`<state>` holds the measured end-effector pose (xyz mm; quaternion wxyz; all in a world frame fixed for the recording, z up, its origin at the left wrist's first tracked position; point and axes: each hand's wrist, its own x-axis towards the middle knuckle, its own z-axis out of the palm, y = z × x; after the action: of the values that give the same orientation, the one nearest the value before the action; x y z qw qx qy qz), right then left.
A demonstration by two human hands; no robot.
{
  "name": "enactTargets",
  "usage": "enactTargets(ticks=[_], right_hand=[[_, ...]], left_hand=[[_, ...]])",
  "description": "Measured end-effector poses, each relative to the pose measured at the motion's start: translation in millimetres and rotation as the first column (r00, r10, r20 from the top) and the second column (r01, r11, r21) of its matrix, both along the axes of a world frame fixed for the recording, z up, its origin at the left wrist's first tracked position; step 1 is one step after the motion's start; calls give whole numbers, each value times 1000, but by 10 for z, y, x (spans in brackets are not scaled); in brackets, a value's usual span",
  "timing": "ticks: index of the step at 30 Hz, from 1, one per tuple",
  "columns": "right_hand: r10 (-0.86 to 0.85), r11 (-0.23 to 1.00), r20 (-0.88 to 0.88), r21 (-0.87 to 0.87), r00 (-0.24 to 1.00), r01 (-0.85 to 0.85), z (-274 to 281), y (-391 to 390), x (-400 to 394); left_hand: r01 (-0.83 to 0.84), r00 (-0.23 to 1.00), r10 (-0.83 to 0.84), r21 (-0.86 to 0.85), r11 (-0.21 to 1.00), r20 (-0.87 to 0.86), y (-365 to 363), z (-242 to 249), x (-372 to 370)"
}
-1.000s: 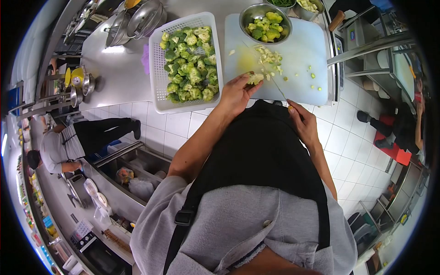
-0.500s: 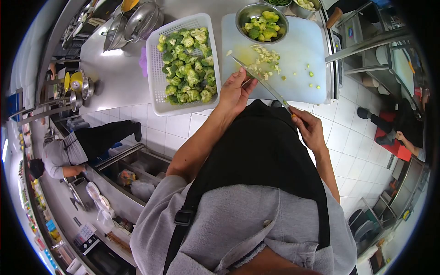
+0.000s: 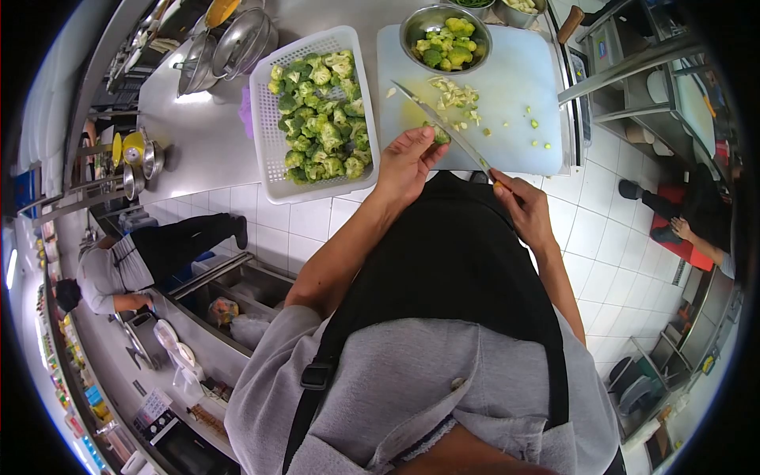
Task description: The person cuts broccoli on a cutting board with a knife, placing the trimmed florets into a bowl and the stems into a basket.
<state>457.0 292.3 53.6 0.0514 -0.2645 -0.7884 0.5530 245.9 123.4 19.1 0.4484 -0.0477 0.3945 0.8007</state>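
Observation:
My left hand (image 3: 409, 165) pinches a small green broccoli floret (image 3: 438, 135) over the near edge of the cutting board (image 3: 507, 119). My right hand (image 3: 521, 207) grips the handle of a long knife (image 3: 459, 141), whose blade slants up and left, passing right beside the floret. Pale stem trimmings (image 3: 457, 96) and a few green bits lie on the board. At its far side stands a steel bowl (image 3: 407, 39) with cut broccoli in it. To the left, a white perforated basket (image 3: 267, 142) holds many florets.
Steel bowls (image 3: 244, 43) stand at the counter's far left, near a purple cloth (image 3: 246, 113). More small containers are beyond the board. A person (image 3: 119, 273) leans over a sink counter at left; another person's dark-clad legs (image 3: 661, 212) show at right.
A green floret now shows in my left fingers, its head turned up beside the blade. My right hand has moved slightly up and left with the knife. The view has shifted slightly.

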Motion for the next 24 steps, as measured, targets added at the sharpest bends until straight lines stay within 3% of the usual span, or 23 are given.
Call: enactTargets(ticks=[4, 6, 9, 15, 18, 24], right_hand=[[-82, 992, 15, -97, 996, 83, -41, 4, -57], [-79, 989, 1, -125, 997, 79, -74, 41, -10], [-27, 989, 0, -146, 1000, 27, -30, 53, 153], [41, 997, -16, -71, 999, -42, 34, 27, 284], [39, 999, -25, -33, 999, -40, 62, 23, 264], [15, 999, -67, 46, 998, -12, 48, -37, 142]], left_hand=[[-7, 971, -15, -91, 996, -238, -39, 30, 75], [-90, 897, 9, -163, 983, -441, -28, 8, 75], [-136, 802, -81, -313, 940, -592, -44, -20, 40], [-202, 734, -8, -230, 952, -679, 19, -17, 17], [-235, 613, 11, -169, 957, -790, 48, -55, 4], [-187, 601, -72, -228, 956, -796, 21, 28, 40]])
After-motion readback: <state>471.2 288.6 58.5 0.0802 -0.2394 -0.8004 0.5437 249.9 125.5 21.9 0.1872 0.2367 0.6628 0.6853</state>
